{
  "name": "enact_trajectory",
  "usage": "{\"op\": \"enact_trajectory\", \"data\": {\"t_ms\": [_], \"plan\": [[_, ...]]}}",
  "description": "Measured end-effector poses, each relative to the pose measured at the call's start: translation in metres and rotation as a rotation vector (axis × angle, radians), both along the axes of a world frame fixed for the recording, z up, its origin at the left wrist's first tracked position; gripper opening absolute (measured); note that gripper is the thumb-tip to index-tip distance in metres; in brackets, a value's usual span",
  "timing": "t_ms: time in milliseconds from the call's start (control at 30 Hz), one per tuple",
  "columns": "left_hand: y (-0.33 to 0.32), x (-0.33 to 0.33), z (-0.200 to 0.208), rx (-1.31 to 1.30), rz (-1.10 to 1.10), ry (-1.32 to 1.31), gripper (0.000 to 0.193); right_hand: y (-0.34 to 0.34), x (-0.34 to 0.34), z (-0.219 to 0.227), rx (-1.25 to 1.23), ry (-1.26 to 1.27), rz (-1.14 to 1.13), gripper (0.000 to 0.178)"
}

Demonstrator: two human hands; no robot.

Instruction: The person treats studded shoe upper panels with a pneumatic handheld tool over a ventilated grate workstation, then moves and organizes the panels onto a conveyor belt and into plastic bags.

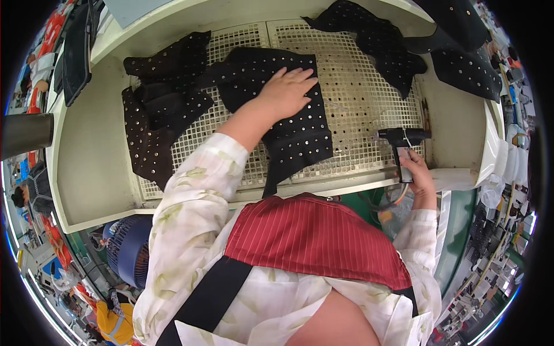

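"Pale square-holed mesh (346, 75) lines a cream work tray with raised walls (86, 167). Where does the main piece lie on it?"

"Near the middle: a limp black sheet dotted with shiny round studs (297, 141), its narrow lower tail reaching the tray's front edge. Other dark studded pieces (141, 144) lie crumpled to its left."

"How would that sheet handle?"

"Light and soft, I'd judge; cloth or thin leather, I can't tell which. It should fold easily and not break, though the studs might snag on the mesh. Its fairly straight right edge looks the best place to take hold, pinched near both corners."

"And the fingers?"

"On the left hand (287, 93) they're extended and a little spread, palm down on the sheet, pressing rather than gripping anything."

"The right?"

"That right hand (419, 175) has its fingers curled round the handle of a black pistol-shaped tool with a short barrel (398, 136). It's held well apart from the sheet, with the barrel pointing left over the mesh. I can't tell whether any trigger is pressed."
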State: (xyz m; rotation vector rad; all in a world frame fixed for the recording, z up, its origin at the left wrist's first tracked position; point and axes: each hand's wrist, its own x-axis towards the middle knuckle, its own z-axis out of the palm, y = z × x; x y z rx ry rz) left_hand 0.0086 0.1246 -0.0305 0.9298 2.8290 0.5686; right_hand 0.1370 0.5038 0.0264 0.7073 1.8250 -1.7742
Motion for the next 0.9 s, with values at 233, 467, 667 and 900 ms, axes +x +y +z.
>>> {"op": "enact_trajectory", "data": {"t_ms": [233, 467, 667, 900], "plan": [[0.026, 0.011, -0.005, -0.143, 0.060, -0.013, 0.055, -0.079, -0.004, 0.066, -0.148, 0.210, 0.107, 0.043], [0.007, 0.122, 0.026, -0.078, -0.201, -0.080, 0.067, -0.151, -0.036, 0.092, 0.189, 0.422, 0.208, 0.035], [-0.008, 0.122, 0.007, -0.022, -0.231, -0.058, 0.052, -0.186, -0.066, 0.084, 0.787, 0.670, 0.429, 0.034], [-0.014, 0.120, 0.009, 0.035, -0.261, -0.143, 0.049, -0.194, -0.058, 0.082, 0.860, 0.685, 0.434, 0.036]]}}
